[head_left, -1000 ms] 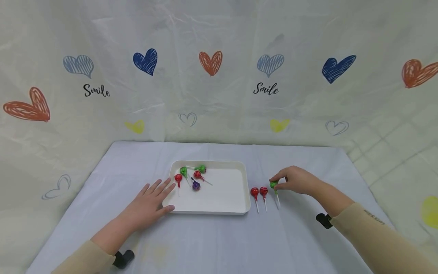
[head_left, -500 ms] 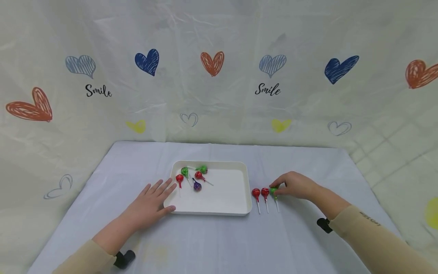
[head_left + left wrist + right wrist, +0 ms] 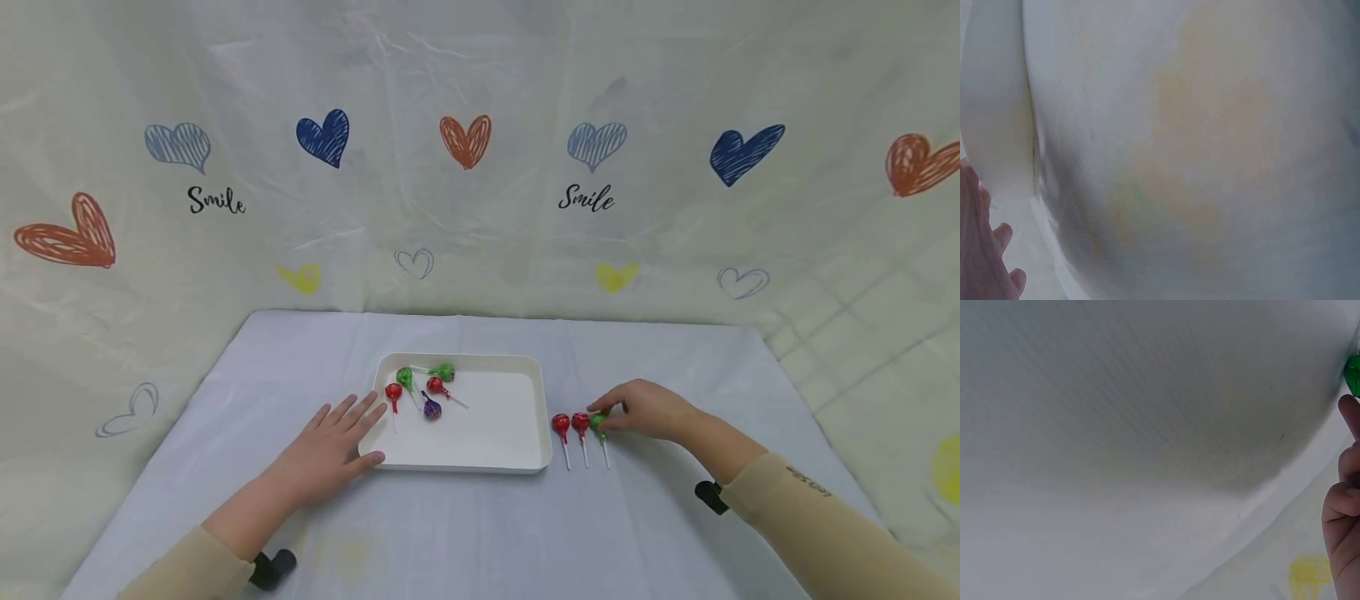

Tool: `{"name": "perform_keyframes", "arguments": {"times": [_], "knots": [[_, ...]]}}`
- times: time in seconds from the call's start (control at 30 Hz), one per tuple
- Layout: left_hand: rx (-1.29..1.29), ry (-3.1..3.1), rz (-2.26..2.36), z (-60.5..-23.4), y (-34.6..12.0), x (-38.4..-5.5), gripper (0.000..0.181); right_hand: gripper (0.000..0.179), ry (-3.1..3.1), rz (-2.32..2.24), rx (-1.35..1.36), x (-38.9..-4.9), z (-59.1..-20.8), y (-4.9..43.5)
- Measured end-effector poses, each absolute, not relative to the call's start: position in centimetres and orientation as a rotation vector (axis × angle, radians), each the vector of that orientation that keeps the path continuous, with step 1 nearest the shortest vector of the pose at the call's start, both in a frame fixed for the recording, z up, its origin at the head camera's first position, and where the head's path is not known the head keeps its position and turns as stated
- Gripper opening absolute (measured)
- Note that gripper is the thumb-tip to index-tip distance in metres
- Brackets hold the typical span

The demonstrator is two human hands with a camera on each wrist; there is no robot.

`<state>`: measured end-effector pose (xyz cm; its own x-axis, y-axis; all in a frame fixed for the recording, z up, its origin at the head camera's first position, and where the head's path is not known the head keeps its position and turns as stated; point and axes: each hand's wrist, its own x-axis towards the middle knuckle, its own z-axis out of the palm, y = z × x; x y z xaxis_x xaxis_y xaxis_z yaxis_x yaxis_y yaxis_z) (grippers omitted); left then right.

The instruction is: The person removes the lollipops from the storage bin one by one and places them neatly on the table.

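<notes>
My right hand [image 3: 651, 409] pinches the head of a green lollipop [image 3: 597, 422] between thumb and fingers, its white stick pointing toward me. The same green wrapper shows at the edge of the right wrist view. Directly left of it lie two red lollipops [image 3: 561, 426], heads away from me, sticks roughly parallel. My left hand [image 3: 330, 446] lies with fingers spread over the left edge of a white tray [image 3: 495, 433]. In the tray's left part are a purple lollipop [image 3: 432, 409], two green lollipops [image 3: 405, 377] and two red lollipops [image 3: 437, 385].
A white cloth [image 3: 480, 533] covers the table, with a faint yellowish stain near the front. Behind the table hangs a pale sheet [image 3: 525, 250] printed with hearts and "Smile". A dark wrist device [image 3: 711, 497] sits under the right sleeve.
My right hand has moved slightly left and toward me, bringing the green lollipop close beside the red ones. The left hand has stayed on the tray; the head view shifted a little.
</notes>
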<state>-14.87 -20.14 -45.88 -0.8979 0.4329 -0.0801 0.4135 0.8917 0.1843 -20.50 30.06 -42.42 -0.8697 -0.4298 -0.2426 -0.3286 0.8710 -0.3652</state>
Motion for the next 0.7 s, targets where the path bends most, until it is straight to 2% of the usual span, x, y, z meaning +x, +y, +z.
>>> {"name": "perform_keyframes", "arguments": {"times": [0.7], "knots": [[0.673,2.949,0.246,-45.8,-20.1,-14.7,0.078,0.032,2.745,-0.501,-0.574,-21.0,-40.4,30.2]]}}
